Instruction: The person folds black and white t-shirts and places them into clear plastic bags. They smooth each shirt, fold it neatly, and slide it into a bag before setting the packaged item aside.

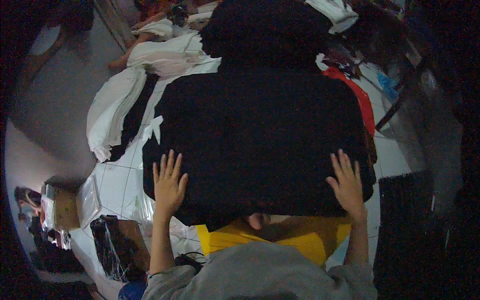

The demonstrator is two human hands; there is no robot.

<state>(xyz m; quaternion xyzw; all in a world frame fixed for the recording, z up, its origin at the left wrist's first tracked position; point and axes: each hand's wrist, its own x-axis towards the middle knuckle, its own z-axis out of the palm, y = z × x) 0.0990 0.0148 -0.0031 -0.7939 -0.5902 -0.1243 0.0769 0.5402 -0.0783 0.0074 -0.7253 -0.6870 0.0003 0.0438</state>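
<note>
A wide piece of black cloth (260,135) lies spread out in front of me, its folds lost in the dim light. My left hand (170,180) rests flat on its near left part with the fingers spread. On the near right part, my right hand (346,182) lies the same way, palm down and fingers apart. Neither hand grips anything. Beyond the cloth, more black fabric (267,30) reaches toward the far edge. Something yellow and flat (225,240) shows under the near edge, close to my body.
Stacks of white cloth (115,110) lie at the left on the tiled floor (117,182). A red cloth (362,97) shows along the right edge. At the lower left are a cardboard box (66,206) and a dark plastic-wrapped bundle (120,245).
</note>
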